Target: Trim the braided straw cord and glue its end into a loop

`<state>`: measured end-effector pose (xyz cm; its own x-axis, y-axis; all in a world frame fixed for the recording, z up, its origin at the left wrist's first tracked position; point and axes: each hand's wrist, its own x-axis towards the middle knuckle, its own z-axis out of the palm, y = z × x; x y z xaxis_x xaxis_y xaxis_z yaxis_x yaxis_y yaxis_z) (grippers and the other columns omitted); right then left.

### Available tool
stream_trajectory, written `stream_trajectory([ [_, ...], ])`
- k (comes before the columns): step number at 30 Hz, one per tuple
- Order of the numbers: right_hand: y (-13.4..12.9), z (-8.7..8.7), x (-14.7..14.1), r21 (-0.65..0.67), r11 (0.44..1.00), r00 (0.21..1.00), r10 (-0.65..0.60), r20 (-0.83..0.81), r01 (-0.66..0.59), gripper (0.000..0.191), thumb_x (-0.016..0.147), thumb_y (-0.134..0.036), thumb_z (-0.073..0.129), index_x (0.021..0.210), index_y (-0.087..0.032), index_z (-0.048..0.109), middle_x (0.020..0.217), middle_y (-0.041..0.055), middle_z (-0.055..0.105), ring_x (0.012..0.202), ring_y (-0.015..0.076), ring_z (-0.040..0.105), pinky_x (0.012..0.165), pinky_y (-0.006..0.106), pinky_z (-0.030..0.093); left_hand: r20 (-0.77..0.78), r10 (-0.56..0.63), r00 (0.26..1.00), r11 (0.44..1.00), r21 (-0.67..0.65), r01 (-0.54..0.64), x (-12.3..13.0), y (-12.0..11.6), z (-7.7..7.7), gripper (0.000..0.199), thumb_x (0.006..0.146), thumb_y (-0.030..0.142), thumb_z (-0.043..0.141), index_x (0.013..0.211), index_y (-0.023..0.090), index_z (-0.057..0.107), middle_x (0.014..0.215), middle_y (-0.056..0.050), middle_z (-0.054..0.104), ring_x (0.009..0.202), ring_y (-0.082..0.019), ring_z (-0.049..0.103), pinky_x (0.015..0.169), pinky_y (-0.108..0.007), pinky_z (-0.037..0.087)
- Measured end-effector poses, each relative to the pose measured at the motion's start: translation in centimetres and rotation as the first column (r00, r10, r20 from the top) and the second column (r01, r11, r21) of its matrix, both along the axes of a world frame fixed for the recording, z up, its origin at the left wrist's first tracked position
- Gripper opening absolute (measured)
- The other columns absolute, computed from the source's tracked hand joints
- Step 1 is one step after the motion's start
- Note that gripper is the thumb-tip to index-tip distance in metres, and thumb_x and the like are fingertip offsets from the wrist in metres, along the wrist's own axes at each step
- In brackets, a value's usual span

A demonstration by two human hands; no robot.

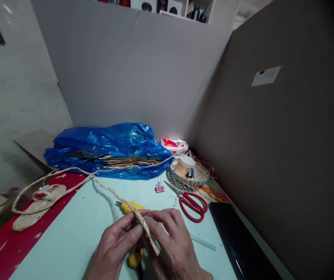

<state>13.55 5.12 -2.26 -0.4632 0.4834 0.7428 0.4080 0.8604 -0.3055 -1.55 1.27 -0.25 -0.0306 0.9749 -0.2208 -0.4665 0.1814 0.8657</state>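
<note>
A braided straw cord (110, 191) runs from the left of the table to my hands, its thicker end between them. My left hand (117, 241) pinches the braid with thumb and fingers. On the other side, my right hand (171, 237) has its bent fingers against the braid near its end; some fingertips are hidden behind it. Beneath the hands lies a yellow glue gun (133, 207), partly covered by them. Red-handled scissors (192, 206) lie open to the right, and a pink binder clip (160, 187) sits ahead of the hands.
A blue plastic bag (105, 136) with straw bundles (123, 162) lies at the back. A woven tray (202, 175) holds a paper cup (184, 165). A black flat object (237, 241) lies right, near a translucent stick (203, 242). A woven straw sandal (38, 210) rests left on red cloth.
</note>
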Motion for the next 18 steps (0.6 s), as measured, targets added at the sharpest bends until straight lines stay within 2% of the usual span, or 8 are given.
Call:
stream_trajectory([
  [3, 0.3, 0.1, -0.1, 0.139, 0.988, 0.996, -0.070, 0.046, 0.063, 0.038, 0.092, -0.013, 0.049, 0.129, -0.010, 0.055, 0.107, 0.0154, 0.069, 0.084, 0.0257, 0.058, 0.071, 0.039, 0.044, 0.022, 0.023, 1.000, 1.000, 0.003, -0.023, 0.1, -0.2, 0.2, 0.032, 0.074, 0.037, 0.081, 0.105, 0.027, 0.079, 0.105, -0.005, 0.078, 0.107, -0.025, 0.067, 0.096, -0.032, 0.051],
  [6, 0.3, 0.6, 0.0, 0.203, 0.979, 0.997, -0.031, 0.077, 0.015, 0.035, 0.092, -0.026, 0.056, 0.122, -0.008, 0.059, 0.103, 0.0158, 0.069, 0.084, 0.0265, 0.058, 0.073, 0.040, 0.043, 0.010, 0.044, 0.999, 0.999, 0.007, -0.044, 0.1, -0.2, 0.2, 0.032, 0.073, 0.037, 0.081, 0.103, 0.026, 0.078, 0.100, -0.006, 0.078, 0.099, -0.025, 0.069, 0.092, -0.033, 0.052],
  [8, 0.4, 1.0, 0.3, 0.110, 0.994, 1.000, 0.025, 0.003, -0.026, 0.037, 0.094, -0.040, 0.055, 0.118, -0.013, 0.061, 0.100, 0.0128, 0.068, 0.084, 0.0265, 0.058, 0.073, 0.040, 0.043, -0.020, 0.047, 0.999, 0.999, 0.017, -0.047, 0.0, -0.1, 0.2, 0.032, 0.073, 0.036, 0.080, 0.102, 0.023, 0.078, 0.088, -0.005, 0.077, 0.086, -0.022, 0.069, 0.086, -0.031, 0.052],
  [10, 0.7, 1.8, 0.5, -0.126, 0.991, 0.993, 0.017, -0.118, -0.032, 0.032, 0.096, -0.043, 0.051, 0.114, -0.019, 0.062, 0.098, 0.0094, 0.066, 0.086, 0.0257, 0.058, 0.074, 0.039, 0.043, -0.058, 0.046, 0.997, 0.999, 0.031, -0.044, -0.1, 0.1, 0.0, 0.032, 0.073, 0.037, 0.079, 0.100, 0.020, 0.078, 0.076, -0.003, 0.073, 0.075, -0.020, 0.067, 0.083, -0.030, 0.051],
  [11, 1.0, 2.4, 0.5, -0.289, 0.957, 0.985, -0.017, -0.173, -0.034, 0.027, 0.096, -0.040, 0.051, 0.110, -0.021, 0.063, 0.097, 0.0081, 0.066, 0.089, 0.0254, 0.059, 0.077, 0.039, 0.044, -0.076, 0.041, 0.996, 0.999, 0.038, -0.039, 0.0, 0.1, 0.0, 0.032, 0.073, 0.038, 0.078, 0.100, 0.020, 0.078, 0.072, -0.002, 0.070, 0.072, -0.019, 0.065, 0.081, -0.029, 0.051],
  [13, 1.9, 3.6, -0.2, -0.586, 0.808, 0.977, -0.065, -0.205, -0.069, 0.021, 0.092, -0.038, 0.058, 0.100, -0.020, 0.065, 0.095, 0.0083, 0.066, 0.092, 0.0258, 0.060, 0.084, 0.040, 0.043, -0.107, 0.028, 0.994, 0.998, 0.052, -0.022, 0.1, 0.0, -0.1, 0.035, 0.072, 0.042, 0.077, 0.099, 0.020, 0.078, 0.071, -0.002, 0.068, 0.072, -0.020, 0.064, 0.077, -0.028, 0.051],
  [14, 2.6, 4.2, -0.8, -0.723, 0.676, 0.972, -0.044, -0.230, -0.140, 0.022, 0.088, -0.039, 0.065, 0.099, -0.020, 0.066, 0.096, 0.0090, 0.067, 0.094, 0.0264, 0.059, 0.087, 0.041, 0.043, -0.125, 0.021, 0.992, 0.998, 0.060, -0.013, 0.2, -0.1, -0.1, 0.035, 0.072, 0.044, 0.077, 0.097, 0.020, 0.078, 0.071, -0.002, 0.067, 0.074, -0.020, 0.063, 0.075, -0.027, 0.051],
  [18, 5.8, 5.6, -4.4, -0.861, 0.371, 0.938, 0.126, -0.323, -0.346, 0.025, 0.080, -0.042, 0.073, 0.090, -0.020, 0.070, 0.073, 0.0035, 0.072, 0.070, 0.0209, 0.066, 0.064, 0.033, 0.050, -0.213, 0.004, 0.977, 0.997, 0.082, 0.014, 0.3, -0.4, 0.2, 0.027, 0.070, 0.041, 0.079, 0.087, 0.021, 0.078, 0.074, -0.001, 0.067, 0.076, -0.020, 0.062, 0.071, -0.023, 0.050],
])
